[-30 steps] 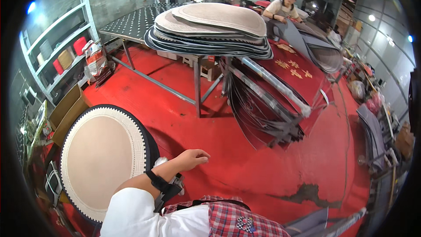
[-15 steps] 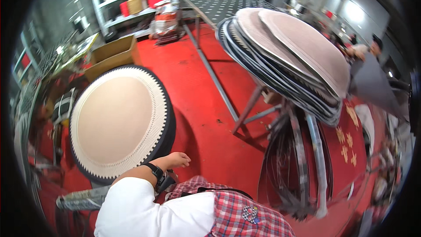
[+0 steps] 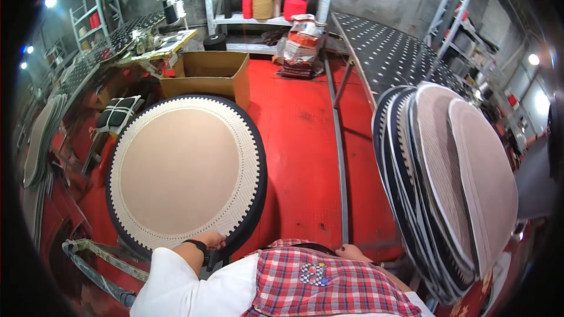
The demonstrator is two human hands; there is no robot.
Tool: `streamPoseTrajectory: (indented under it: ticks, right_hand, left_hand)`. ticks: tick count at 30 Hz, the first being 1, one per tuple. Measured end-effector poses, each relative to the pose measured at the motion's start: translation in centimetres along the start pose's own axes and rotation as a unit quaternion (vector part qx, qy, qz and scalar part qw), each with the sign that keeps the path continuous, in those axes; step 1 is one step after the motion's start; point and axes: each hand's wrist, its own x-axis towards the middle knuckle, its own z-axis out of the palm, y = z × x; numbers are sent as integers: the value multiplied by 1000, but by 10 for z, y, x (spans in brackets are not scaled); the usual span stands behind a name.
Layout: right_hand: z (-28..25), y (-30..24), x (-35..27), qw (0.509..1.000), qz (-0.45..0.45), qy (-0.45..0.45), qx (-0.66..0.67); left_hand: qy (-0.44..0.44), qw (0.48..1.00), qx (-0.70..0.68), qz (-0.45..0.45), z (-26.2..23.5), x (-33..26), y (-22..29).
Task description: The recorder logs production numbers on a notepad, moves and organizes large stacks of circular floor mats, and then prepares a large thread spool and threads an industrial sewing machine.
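Note:
A large round mat [image 3: 182,170], beige with a cream patterned border, lies on top of a thick dark-edged round stack [image 3: 256,214] at my left. My left hand [image 3: 210,239], with a black watch [image 3: 198,248] on the wrist, is over the near right border of this mat. Its fingers are curled together, and nothing shows in them. Beside the right edge of my checked apron [image 3: 317,276] is my right hand [image 3: 351,252], small in view with its fingers partly hidden. To its right a pile of round mats [image 3: 437,158], pinkish on top, hangs at the table's corner.
A perforated black table [image 3: 388,41] stands at the back right, with a metal bar [image 3: 339,158] along the red floor [image 3: 299,158]. Behind the round stack are an open cardboard box [image 3: 205,85], a filled sack [image 3: 301,50] and a shelf with yarn cones [image 3: 262,7]. A person in grey [image 3: 536,179] is at far right.
My view has swung right to left, so the round stack and the mat pile sit further right. My left hand is now over the mat's border, and my right hand has come into view.

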Motion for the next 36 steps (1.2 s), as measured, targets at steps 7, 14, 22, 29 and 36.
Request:
streamPoseTrajectory:
  ticks: [7, 14, 22, 29, 36]
  right_hand:
    - [-139, -90, 190, 986, 7, 147, 82]
    - [-276, -171, 414, 973, -79, 151, 156]
    - [-451, -271, 599, 979, -133, 147, 50]
    - [-513, -343, 781, 982, -132, 127, 39]
    - [-597, -349, 911, 986, -43, 160, -23]
  left_hand:
    - [114, 985, -18, 125, -70, 66, 181]
    - [278, 951, 48, 126, -175, 160, 238]
    - [233, 957, -113, -130, -291, 164, 307]
    - [265, 958, -99, -56, -431, 303, 400]
    - [446, 873, -125, 154, -671, 364, 599]
